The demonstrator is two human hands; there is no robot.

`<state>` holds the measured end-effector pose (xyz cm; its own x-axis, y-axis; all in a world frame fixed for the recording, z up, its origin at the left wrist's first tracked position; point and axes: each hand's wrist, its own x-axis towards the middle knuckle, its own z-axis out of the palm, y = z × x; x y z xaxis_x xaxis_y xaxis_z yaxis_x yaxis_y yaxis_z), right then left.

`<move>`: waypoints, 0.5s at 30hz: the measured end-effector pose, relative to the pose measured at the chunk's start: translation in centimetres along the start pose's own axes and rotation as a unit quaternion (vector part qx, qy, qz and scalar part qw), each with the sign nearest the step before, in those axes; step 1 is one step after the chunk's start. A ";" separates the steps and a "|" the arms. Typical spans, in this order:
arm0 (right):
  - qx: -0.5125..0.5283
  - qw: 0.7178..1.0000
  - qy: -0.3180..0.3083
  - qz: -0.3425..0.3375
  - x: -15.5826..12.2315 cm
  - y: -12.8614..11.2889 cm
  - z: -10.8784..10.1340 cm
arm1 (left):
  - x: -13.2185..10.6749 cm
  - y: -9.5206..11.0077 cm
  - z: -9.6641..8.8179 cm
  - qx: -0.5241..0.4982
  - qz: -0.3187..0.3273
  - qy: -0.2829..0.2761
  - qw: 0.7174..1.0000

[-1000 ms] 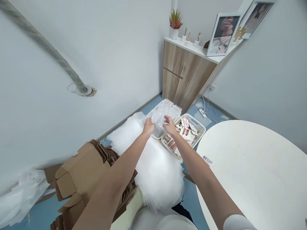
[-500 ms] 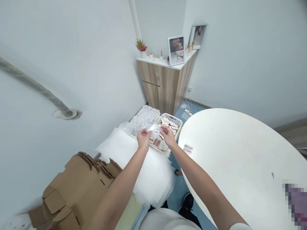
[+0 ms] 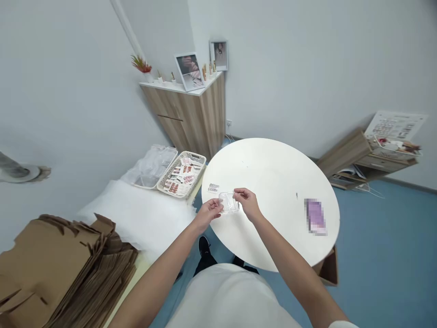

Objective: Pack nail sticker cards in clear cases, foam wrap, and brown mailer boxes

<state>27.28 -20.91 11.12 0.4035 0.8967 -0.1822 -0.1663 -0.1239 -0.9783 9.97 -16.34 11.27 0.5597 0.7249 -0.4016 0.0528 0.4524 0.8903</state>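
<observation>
Both my hands hold a small clear plastic box (image 3: 228, 202) over the near left edge of the round white table (image 3: 273, 182). My left hand (image 3: 209, 212) grips its left side with fingers pinched. My right hand (image 3: 247, 203) pinches its right end. A small card of press-on nails (image 3: 214, 187) lies on the table just beyond the box.
To the left stand a white basket of nail sets (image 3: 182, 175) and a tray of clear plastic boxes (image 3: 150, 166), on white foam sheets (image 3: 136, 216). Flat cardboard boxes (image 3: 58, 269) are stacked at near left. A wooden cabinet (image 3: 189, 114) stands in the corner. A blurred purple thing (image 3: 314, 216) lies on the table.
I have turned right, from the trays to the round table. Both hands came back from the tray of clear boxes and carried one clear box over the table edge.
</observation>
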 end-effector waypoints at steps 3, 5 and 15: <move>0.001 1.000 0.005 0.002 -1.9 -0.1 -3.7 | -0.4 -0.6 2.8 -0.001 -0.010 -0.036 0.999; 0.001 1.000 0.000 0.006 -3.0 -0.3 -5.6 | -0.3 -0.7 4.3 0.011 -0.015 -0.044 0.999; -0.071 0.996 -0.032 0.039 -4.8 -0.9 -9.2 | 1.1 -2.3 8.5 0.077 -0.077 -0.131 0.985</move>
<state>33.76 -28.97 12.00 0.3348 0.9069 -0.2557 -0.0649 -0.2485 -0.9665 17.51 -21.05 10.62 0.7286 0.4851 -0.4835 0.2681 0.4476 0.8531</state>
